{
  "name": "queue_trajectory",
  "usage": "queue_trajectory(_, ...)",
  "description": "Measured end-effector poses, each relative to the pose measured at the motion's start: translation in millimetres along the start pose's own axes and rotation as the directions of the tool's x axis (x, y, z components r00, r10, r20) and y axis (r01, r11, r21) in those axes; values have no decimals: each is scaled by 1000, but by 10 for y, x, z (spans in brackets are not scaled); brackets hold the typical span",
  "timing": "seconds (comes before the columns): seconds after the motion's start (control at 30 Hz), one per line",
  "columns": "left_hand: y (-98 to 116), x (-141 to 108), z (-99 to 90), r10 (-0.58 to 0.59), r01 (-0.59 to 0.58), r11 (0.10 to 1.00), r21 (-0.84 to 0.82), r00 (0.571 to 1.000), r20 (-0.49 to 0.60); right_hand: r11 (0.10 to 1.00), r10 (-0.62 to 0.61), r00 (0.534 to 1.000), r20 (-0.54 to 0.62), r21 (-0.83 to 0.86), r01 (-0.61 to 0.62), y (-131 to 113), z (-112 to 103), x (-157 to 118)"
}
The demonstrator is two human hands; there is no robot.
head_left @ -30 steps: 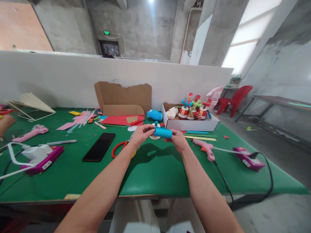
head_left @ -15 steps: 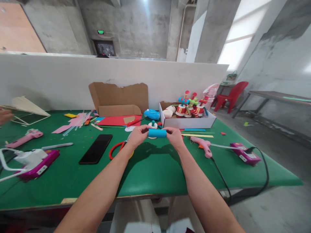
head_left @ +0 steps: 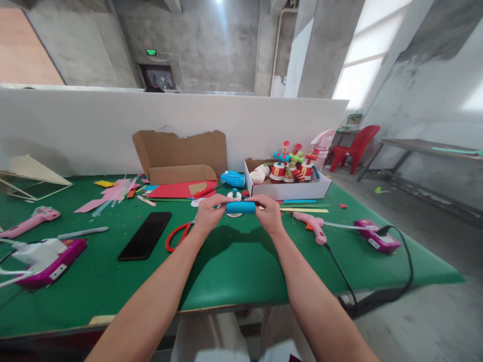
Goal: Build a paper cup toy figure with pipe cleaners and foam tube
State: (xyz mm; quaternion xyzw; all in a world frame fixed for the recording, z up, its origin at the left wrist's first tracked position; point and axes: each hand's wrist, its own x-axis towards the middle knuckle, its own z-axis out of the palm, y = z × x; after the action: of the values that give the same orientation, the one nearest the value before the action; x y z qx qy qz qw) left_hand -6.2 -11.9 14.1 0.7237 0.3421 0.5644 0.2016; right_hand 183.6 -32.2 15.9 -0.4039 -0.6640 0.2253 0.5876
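Note:
A blue paper tube point(head_left: 240, 207) is held level above the table between my two hands. The fingers of my left hand point(head_left: 211, 212) pinch its left end, and my right hand point(head_left: 268, 210) pinches the right end. Just behind the tube stands a white paper cup point(head_left: 233, 195) with a blue-green coiled paper piece on top, partly hidden by the tube. Scissors with red handles point(head_left: 178, 236) lie beside my left forearm. To the right of my right hand rests a pink glue gun point(head_left: 312, 224) with a clear glue stick in its back.
A white box point(head_left: 290, 190) at the back holds several cup figures. Red paper point(head_left: 177, 190), a phone point(head_left: 145, 235), coloured scraps and a second pink glue gun point(head_left: 32, 222) lie to the left. Purple power strips point(head_left: 377, 236) sit on both sides, with a black cord point(head_left: 341, 271) over the front edge.
The view has shifted slightly. Both hands keep hold of the blue tube in nearly the same place. The other person's hand at the far left has gone out of view.

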Motion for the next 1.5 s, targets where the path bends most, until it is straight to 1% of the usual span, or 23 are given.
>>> queue_trajectory(0.1,-2,-2,3,31,-31,999,10,999,-12,1000,15,1000,-21,9,-14,5,6,3)
queue_trajectory(0.2,16,-3,0,7,-7,1000,27,1000,-2,1000,22,1000,-20,11,-22,14,13,1)
queue_trajectory(0.33,48,2,-7,-66,65,997,50,998,16,1000,20,1000,0,23,-20,29,13,3)
queue_trajectory(0.43,39,9,9,-185,185,983,-14,982,37,996,72,997,21,55,-73,57,10,15)
queue_trajectory(0.53,5,20,45,-329,336,931,-140,941,74,966,191,978,82,160,-202,82,16,33)
queue_trajectory(0.6,-22,31,68,-405,412,878,-245,911,81,906,290,952,102,292,-307,89,25,44)
queue_trajectory(0.67,-45,42,80,-481,477,797,-371,872,87,813,375,922,101,441,-379,90,36,52)
queue_trajectory(0.73,-59,51,81,-560,544,685,-485,819,128,739,419,903,98,541,-402,89,43,57)
queue_trajectory(0.77,-62,54,79,-593,577,627,-524,789,159,726,416,904,96,564,-394,90,46,57)
queue_trajectory(0.8,-61,56,77,-621,606,575,-549,761,189,732,395,914,89,571,-372,91,50,56)
queue_trajectory(0.87,-51,58,73,-659,652,500,-570,714,238,773,313,947,67,562,-295,95,60,48)
queue_trajectory(0.93,-32,58,74,-679,679,454,-577,683,269,803,232,970,76,548,-235,95,83,35)
queue_trajectory(1.0,-8,55,85,-692,688,419,-592,665,282,805,207,971,120,543,-238,89,126,15)
queue_trajectory(1.1,28,41,120,-707,673,360,-646,649,282,781,230,956,181,552,-292,66,226,-27)
queue_trajectory(1.23,64,-1,197,-693,667,311,-677,647,318,736,246,943,225,589,-333,4,351,-93)
queue_trajectory(1.4,78,-65,303,-697,682,286,-673,630,343,724,287,947,146,615,-314,-64,392,-129)
queue_trajectory(1.5,85,-89,328,-697,677,318,-663,642,321,733,323,938,124,594,-331,-83,391,-125)
